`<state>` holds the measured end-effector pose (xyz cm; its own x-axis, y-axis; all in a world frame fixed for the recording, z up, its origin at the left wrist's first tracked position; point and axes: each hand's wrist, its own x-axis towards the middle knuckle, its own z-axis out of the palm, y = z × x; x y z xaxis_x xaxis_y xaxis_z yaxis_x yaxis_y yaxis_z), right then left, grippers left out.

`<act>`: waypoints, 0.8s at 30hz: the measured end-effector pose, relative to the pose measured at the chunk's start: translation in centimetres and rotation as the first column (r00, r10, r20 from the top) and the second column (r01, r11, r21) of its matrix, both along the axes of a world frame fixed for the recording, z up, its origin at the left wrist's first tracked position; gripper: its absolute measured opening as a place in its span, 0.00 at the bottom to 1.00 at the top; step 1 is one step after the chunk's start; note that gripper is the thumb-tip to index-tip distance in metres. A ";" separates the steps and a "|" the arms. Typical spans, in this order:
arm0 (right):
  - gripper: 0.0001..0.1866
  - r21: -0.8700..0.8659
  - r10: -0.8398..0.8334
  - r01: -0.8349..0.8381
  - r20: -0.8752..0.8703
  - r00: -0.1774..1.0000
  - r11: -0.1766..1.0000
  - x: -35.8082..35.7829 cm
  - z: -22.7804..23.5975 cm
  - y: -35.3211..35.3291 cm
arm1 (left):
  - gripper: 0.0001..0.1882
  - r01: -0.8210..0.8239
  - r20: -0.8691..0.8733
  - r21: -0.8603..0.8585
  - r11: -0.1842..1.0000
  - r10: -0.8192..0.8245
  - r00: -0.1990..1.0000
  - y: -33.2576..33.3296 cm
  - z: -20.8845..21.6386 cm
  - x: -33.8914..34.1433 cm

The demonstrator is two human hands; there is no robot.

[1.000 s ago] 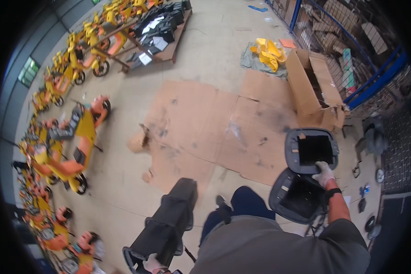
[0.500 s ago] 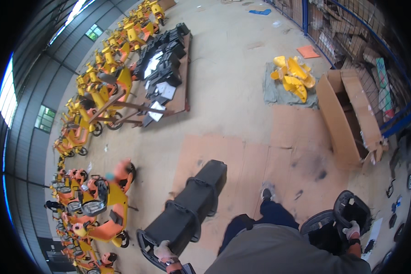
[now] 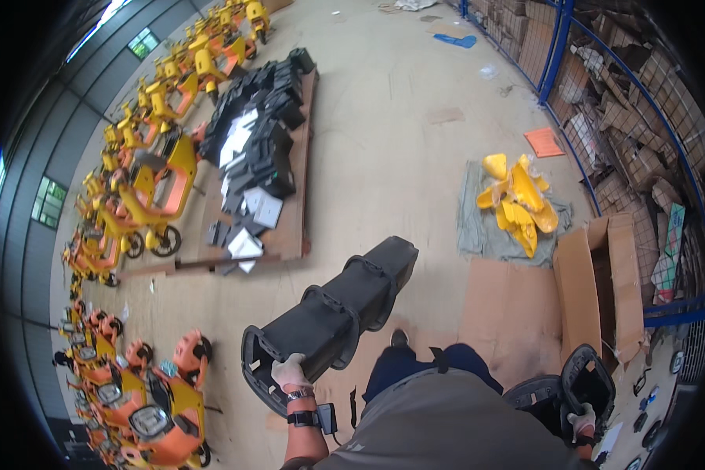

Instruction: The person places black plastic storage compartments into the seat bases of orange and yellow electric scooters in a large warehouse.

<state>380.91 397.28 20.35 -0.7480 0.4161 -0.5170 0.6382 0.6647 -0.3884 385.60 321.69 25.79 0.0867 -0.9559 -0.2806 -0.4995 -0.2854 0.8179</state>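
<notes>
My left hand (image 3: 291, 371), in a pale glove, grips the rim of a long stack of nested black plastic bins (image 3: 321, 315). The stack slants up and away to the right, its open end toward me. At my right side, my gloved right hand (image 3: 582, 421) is closed on the edge of a black plastic bin (image 3: 588, 382). Another black bin (image 3: 537, 394) sits against it, partly hidden by my body. How far down these right-hand bins reach cannot be seen.
A low flat cart (image 3: 308, 157) carries many black parts and white sheets. Yellow scooters (image 3: 160, 184) line the left. Yellow plastic panels (image 3: 518, 204) lie on a grey sheet; a tall open cardboard box (image 3: 583, 274) stands by the blue wire fence (image 3: 554, 55). Flattened cardboard (image 3: 509, 305) covers the floor ahead.
I have moved forward across the cardboard, and the cart and yellow panels appear closer. Both hands keep their hold, and the left stack has come up along with my arm.
</notes>
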 end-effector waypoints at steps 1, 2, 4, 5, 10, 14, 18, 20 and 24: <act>0.25 0.039 0.018 -0.018 -0.003 1.000 0.999 -1.9 0.4 -1.3 | 0.13 0.008 -0.002 0.031 0.999 -0.008 1.000 -1.3 0.4 -3.0; 0.25 0.024 0.023 -0.023 0.011 1.000 0.999 -3.9 1.4 -3.5 | 0.13 0.018 0.008 0.019 1.000 -0.018 1.000 -3.1 0.3 -5.3; 0.24 -0.077 -0.027 0.030 0.045 0.999 0.997 -7.8 2.0 -6.7 | 0.13 0.054 -0.006 0.026 0.998 -0.053 0.999 -6.3 -0.7 -9.7; 0.22 -0.042 -0.022 0.024 0.047 0.999 0.999 -9.7 1.7 -7.7 | 0.13 0.069 0.006 0.021 0.997 -0.069 0.998 -7.3 -0.2 -12.7; 0.21 -0.056 -0.021 0.027 0.103 0.994 0.998 -21.5 -0.8 -12.6 | 0.10 0.125 -0.057 -0.005 0.992 -0.125 0.991 -10.8 3.0 -24.8; 0.22 -0.001 0.079 -0.079 0.072 0.994 0.997 -32.3 -5.9 -11.3 | 0.10 0.039 -0.031 -0.054 0.998 -0.041 0.999 -13.8 5.1 -36.3; 0.23 -0.028 0.063 -0.062 0.044 0.997 0.998 -46.7 -7.8 -9.4 | 0.11 0.028 -0.018 -0.102 0.994 -0.030 0.999 -16.4 5.1 -44.3; 0.21 -0.010 0.160 -0.160 0.015 0.987 0.987 -56.7 -7.6 -10.4 | 0.12 -0.006 0.032 -0.123 0.992 0.010 0.999 -18.4 4.6 -47.7; 0.19 -0.057 0.082 -0.090 -0.129 0.988 0.994 -71.5 0.6 -22.5 | 0.13 -0.080 -0.023 -0.036 0.996 0.079 0.997 -22.4 1.8 -56.4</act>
